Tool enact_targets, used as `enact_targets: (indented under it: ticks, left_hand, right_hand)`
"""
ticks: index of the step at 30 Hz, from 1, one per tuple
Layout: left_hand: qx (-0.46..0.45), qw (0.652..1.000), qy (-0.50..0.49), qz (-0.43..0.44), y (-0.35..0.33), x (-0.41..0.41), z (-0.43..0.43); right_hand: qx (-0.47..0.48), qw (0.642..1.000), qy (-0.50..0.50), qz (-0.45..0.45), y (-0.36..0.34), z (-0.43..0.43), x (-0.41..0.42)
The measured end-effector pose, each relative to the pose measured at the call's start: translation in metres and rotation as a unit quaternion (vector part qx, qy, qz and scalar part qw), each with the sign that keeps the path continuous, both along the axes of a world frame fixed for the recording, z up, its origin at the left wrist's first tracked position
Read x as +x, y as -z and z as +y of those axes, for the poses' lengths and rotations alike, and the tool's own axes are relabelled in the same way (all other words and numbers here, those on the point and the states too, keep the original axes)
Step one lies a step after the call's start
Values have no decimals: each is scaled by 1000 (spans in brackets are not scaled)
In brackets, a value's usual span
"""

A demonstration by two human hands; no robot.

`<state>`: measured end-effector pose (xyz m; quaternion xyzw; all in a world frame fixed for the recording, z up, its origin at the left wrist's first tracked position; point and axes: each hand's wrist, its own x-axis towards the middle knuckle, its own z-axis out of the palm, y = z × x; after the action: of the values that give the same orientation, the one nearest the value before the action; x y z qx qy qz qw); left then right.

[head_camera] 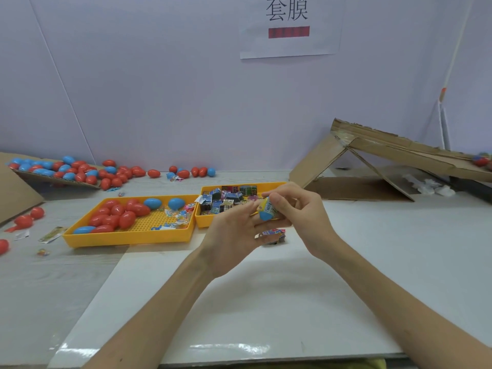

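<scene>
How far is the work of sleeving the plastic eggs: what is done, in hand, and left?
Done: one sleeved egg seems to lie on the cardboard ramp, far right. In hand: the left hand and right hand hold a blue egg with a printed sleeve partly on. Left: many bare eggs in the left yellow tray and along the wall, and a pile of sleeves in the right tray.
</scene>
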<state>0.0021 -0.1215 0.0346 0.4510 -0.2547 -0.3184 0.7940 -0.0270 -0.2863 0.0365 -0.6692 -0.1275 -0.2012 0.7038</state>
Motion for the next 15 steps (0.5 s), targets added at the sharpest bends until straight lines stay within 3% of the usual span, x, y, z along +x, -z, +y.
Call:
enact_targets:
  ticks: [4,12,15]
  left_hand:
    - [16,999,-34,-29,6,1,-3]
    - [-12,999,-43,27,10,3,-6]
    - [-9,999,-44,22,7,5,-4]
  right_hand:
    - [-30,999,24,-22,1,1,1]
    - [-70,996,37,-44,4,7,1]
    - [-75,997,-4,-24,2,3,0]
